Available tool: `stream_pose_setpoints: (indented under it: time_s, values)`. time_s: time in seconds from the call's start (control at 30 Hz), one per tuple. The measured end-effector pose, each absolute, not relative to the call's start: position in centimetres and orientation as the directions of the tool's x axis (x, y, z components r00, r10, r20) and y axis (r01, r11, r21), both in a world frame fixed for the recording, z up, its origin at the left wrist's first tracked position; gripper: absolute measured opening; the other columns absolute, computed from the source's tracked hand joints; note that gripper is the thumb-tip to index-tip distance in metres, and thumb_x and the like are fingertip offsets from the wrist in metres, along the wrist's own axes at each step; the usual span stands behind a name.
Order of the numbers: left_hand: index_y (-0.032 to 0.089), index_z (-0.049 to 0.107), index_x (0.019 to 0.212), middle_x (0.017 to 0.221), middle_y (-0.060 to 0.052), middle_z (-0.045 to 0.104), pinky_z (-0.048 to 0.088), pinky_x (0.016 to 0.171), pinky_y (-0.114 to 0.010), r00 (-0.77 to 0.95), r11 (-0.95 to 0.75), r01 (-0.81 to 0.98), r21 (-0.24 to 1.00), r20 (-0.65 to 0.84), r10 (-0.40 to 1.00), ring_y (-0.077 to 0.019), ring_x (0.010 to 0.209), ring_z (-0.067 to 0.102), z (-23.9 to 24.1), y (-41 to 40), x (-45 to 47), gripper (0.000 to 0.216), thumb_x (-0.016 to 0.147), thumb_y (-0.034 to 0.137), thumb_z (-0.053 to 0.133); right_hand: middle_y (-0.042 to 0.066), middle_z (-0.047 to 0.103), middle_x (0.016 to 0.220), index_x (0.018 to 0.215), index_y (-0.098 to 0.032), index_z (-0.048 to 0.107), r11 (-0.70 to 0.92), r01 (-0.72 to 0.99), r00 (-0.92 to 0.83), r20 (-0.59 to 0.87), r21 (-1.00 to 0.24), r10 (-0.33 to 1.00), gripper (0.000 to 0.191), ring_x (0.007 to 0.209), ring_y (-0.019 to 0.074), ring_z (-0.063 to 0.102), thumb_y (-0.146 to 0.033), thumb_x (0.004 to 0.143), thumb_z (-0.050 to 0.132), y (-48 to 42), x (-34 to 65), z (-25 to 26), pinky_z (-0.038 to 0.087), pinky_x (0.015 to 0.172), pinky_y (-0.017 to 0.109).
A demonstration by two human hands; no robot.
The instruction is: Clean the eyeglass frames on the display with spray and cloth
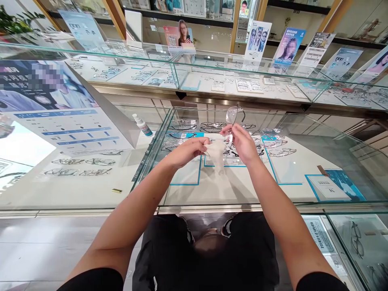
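Observation:
Over the glass display counter, my left hand point(191, 151) is closed on a pale cream cleaning cloth point(216, 154), which hangs down from the fingers. My right hand point(241, 143) pinches a pair of eyeglasses point(233, 115) with clear lenses. One lens stands upright above the fingers and a dark temple curves off to its right; the other part of the frame is partly covered by the fingers. The cloth hangs just left of the right hand; whether it touches the glasses I cannot tell. Both hands are close together, above rows of frames under the glass.
A white spray bottle point(142, 125) stands on the counter to the left, near a large folded sign point(72, 133). More eyeglass frames point(81, 166) lie under the left glass. A blue-edged leaflet point(335, 186) lies at the right. Behind runs another glass showcase point(200, 81) bearing upright advertising cards.

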State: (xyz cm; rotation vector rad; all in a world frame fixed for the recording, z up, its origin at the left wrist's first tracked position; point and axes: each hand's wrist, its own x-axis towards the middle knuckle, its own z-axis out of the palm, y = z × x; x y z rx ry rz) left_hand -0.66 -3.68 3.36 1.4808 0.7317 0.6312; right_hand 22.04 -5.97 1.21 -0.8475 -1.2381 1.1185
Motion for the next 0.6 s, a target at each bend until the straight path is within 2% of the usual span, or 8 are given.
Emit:
stream_pose_setpoints:
  time_s: [0.2, 0.33, 0.43, 0.53, 0.6]
  values:
    - [0.021, 0.042, 0.068, 0.076, -0.002, 0.049, 0.034, 0.068, -0.031, 0.599, -0.003, -0.127, 0.992, 0.079, 0.797, -0.0163, 0.074, 0.044, 3.1, -3.0, -1.0, 0.024, 0.077, 0.03, 0.063, 0.005, 0.071, 0.103, 0.092, -0.026, 0.073, 0.24, -0.305, -0.083, 0.277, -0.922, 0.957, 0.025, 0.104, 0.0219, 0.065, -0.05, 0.098, 0.068, -6.3, 22.1, 1.6, 0.052, 0.08, 0.032]
    - [0.021, 0.049, 0.076, 0.077, 0.001, 0.05, 0.035, 0.071, -0.029, 0.588, -0.021, -0.093, 0.995, 0.071, 0.805, -0.0148, 0.074, 0.045, 3.0, -3.1, -0.9, 0.025, 0.086, 0.035, 0.068, 0.005, 0.071, 0.1, 0.092, -0.025, 0.074, 0.166, -0.376, -0.203, 0.256, -0.912, 0.945, 0.024, 0.104, 0.022, 0.067, -0.048, 0.097, 0.07, -6.9, 22.1, 2.1, 0.055, 0.087, 0.034]
    - [0.021, 0.052, 0.083, 0.078, 0.002, 0.052, 0.038, 0.073, -0.029, 0.563, -0.074, -0.045, 0.996, 0.086, 0.822, -0.0146, 0.075, 0.047, 2.8, -3.3, -0.6, 0.03, 0.09, 0.045, 0.069, 0.006, 0.072, 0.098, 0.093, -0.024, 0.074, 0.123, -0.359, -0.285, 0.234, -0.925, 0.929, 0.025, 0.102, 0.0235, 0.068, -0.049, 0.096, 0.069, -7.1, 22.1, 2.3, 0.056, 0.085, 0.035]
    - [0.022, 0.052, 0.088, 0.076, 0.003, 0.051, 0.039, 0.072, -0.029, 0.533, -0.143, -0.013, 0.99, 0.128, 0.836, -0.0144, 0.072, 0.047, 2.5, -3.3, -0.4, 0.034, 0.093, 0.052, 0.068, 0.007, 0.074, 0.097, 0.093, -0.024, 0.074, 0.119, -0.337, -0.305, 0.228, -0.934, 0.925, 0.027, 0.102, 0.0256, 0.069, -0.05, 0.096, 0.069, -7.3, 22.1, 2.3, 0.056, 0.083, 0.036]
    - [0.023, 0.051, 0.09, 0.072, 0.004, 0.048, 0.037, 0.069, -0.028, 0.511, -0.182, -0.007, 0.983, 0.16, 0.844, -0.0138, 0.068, 0.044, 2.2, -3.2, -0.3, 0.036, 0.095, 0.054, 0.067, 0.008, 0.074, 0.098, 0.092, -0.024, 0.075, 0.141, -0.339, -0.294, 0.247, -0.93, 0.923, 0.027, 0.104, 0.0261, 0.069, -0.05, 0.096, 0.069, -7.3, 22.1, 2.3, 0.057, 0.089, 0.038]
